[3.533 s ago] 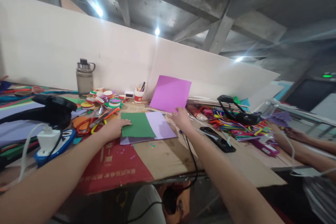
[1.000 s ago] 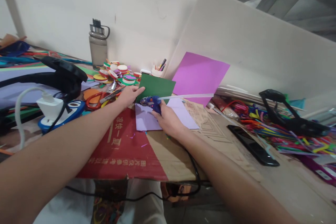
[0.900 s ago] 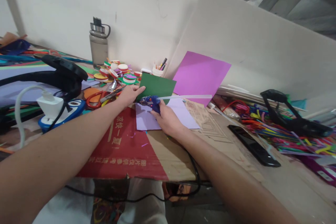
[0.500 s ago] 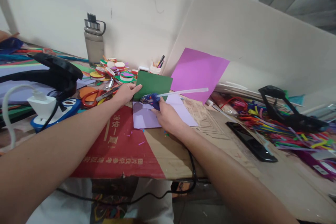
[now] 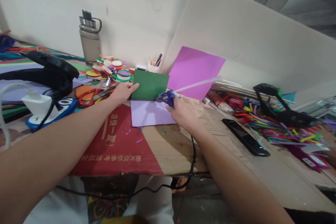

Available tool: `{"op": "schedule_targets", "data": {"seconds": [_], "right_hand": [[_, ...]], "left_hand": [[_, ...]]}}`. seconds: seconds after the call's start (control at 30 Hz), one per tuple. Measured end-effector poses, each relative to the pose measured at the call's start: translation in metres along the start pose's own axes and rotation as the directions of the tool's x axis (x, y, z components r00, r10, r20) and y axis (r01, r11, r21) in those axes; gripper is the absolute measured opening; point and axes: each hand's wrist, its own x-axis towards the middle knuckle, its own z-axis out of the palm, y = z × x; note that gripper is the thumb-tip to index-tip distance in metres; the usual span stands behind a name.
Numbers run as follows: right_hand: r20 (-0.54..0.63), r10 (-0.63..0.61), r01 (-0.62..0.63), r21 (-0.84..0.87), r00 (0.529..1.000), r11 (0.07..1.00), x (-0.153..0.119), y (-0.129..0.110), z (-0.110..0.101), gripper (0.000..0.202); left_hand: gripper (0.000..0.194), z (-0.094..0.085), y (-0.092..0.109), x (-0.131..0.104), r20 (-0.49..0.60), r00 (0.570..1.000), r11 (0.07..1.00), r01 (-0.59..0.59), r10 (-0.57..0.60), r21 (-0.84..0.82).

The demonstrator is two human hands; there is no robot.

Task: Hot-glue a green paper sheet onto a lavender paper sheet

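Observation:
My left hand (image 5: 123, 92) pinches the left edge of a dark green sheet (image 5: 149, 85), which stands raised at the back edge of a pale lilac sheet (image 5: 149, 113). In my right hand (image 5: 182, 112) is a blue hot glue gun (image 5: 168, 98), a long translucent glue stick (image 5: 196, 85) sticking out of its rear. The gun's nozzle points left, at the line where the green and lilac sheets meet; whether it touches there I cannot tell. A black cord (image 5: 193, 157) runs down from the gun over the table edge.
A purple sheet (image 5: 196, 71) leans on a white board behind. Ribbon rolls (image 5: 117, 64), a water bottle (image 5: 90, 40) and orange-handled scissors (image 5: 88, 98) lie or stand to the left, near a blue power strip (image 5: 64, 106). To the right are a phone (image 5: 245, 136) and colourful pipe cleaners (image 5: 270, 122).
My right hand has moved the glue gun rightward along the bottom of the green sheet. My left hand still holds the green sheet. The view has shifted slightly.

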Motion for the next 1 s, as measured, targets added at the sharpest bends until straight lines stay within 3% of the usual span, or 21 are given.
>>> {"op": "schedule_targets", "data": {"seconds": [0.23,0.6,0.8,1.0], "right_hand": [[-0.015,0.060,-0.061,-0.157,0.998,0.986,-0.004,-0.007,-0.014,0.025],[-0.025,0.119,-0.121,-0.250,0.993,0.961,-0.006,-0.012,-0.023,0.030],[-0.006,0.108,-0.107,-0.211,0.994,0.972,-0.007,-0.014,-0.021,0.025],[0.018,0.063,-0.062,-0.059,0.998,0.996,-0.002,-0.010,0.000,0.027]], "left_hand": [[0.044,-0.002,0.002,-0.002,-0.015,1.000,0.998,-0.016,0.017,0.058],[0.047,-0.005,0.015,-0.004,0.009,0.999,0.950,-0.053,0.053,0.309],[0.049,-0.004,0.010,-0.002,0.007,0.997,0.943,-0.073,0.075,0.324],[0.049,-0.003,0.002,0.001,0.016,0.999,0.961,-0.041,0.038,0.273]]}}
